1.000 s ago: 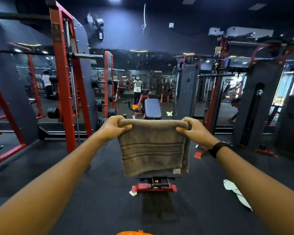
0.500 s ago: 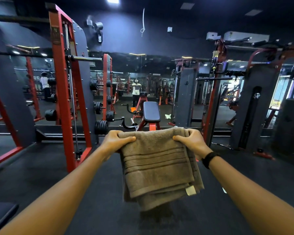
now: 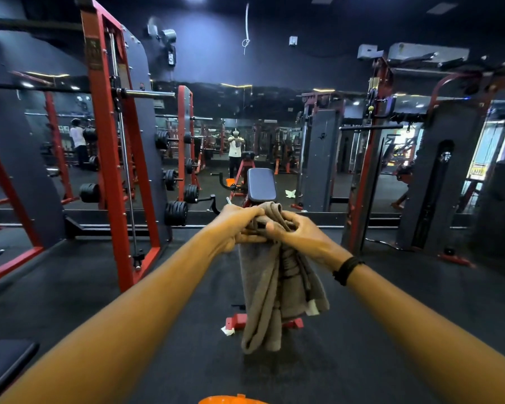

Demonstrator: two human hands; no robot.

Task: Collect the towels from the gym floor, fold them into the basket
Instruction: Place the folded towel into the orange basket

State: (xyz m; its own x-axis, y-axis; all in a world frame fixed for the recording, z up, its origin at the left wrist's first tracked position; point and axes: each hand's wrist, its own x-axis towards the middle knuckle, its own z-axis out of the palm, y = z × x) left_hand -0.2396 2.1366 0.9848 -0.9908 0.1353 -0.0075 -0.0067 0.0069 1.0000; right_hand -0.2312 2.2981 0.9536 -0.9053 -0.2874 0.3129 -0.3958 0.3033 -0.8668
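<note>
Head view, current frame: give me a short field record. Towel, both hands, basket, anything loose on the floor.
towel: brown towel, bunched at the top, hanging down in front of the person
left hand: left hand, grip on the towel's top edge
right hand: right hand, grip on the towel's top edge, touching the left hand
basket: orange rim at the bottom edge; too little shown to confirm
floor: white cloth near the mirror; white scrap by the bench base

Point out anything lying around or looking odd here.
A white cloth lies loose on the floor by the mirror, and a white scrap sits at the bench foot. The brown towel hangs bunched from both hands, not folded flat.
</note>
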